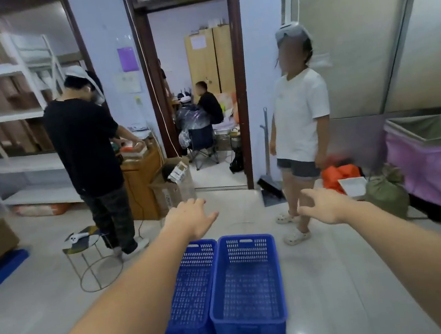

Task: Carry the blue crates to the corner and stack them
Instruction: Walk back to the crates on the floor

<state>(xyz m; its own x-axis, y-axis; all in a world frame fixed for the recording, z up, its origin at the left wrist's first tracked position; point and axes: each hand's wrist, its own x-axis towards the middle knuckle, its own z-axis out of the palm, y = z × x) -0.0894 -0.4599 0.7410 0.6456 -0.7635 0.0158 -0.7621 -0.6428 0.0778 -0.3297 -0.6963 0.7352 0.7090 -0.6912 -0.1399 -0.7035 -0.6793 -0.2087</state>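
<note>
Two empty blue perforated crates stand side by side on the pale tiled floor just below me: the right crate (247,292) and the left crate (191,296), whose near left side is hidden by my forearm. Their long sides touch. My left hand (189,218) is stretched out above the far end of the left crate, fingers spread, holding nothing. My right hand (322,205) reaches forward to the right of the crates, also open and empty. Neither hand touches a crate.
A person in black (91,155) stands left by a wooden cabinet (140,183) and a small round wire stool (91,256). A person in white (299,134) stands right. An open doorway (201,113) lies ahead. White shelves (5,116) are left, bags (385,192) and a purple-draped counter (438,166) right.
</note>
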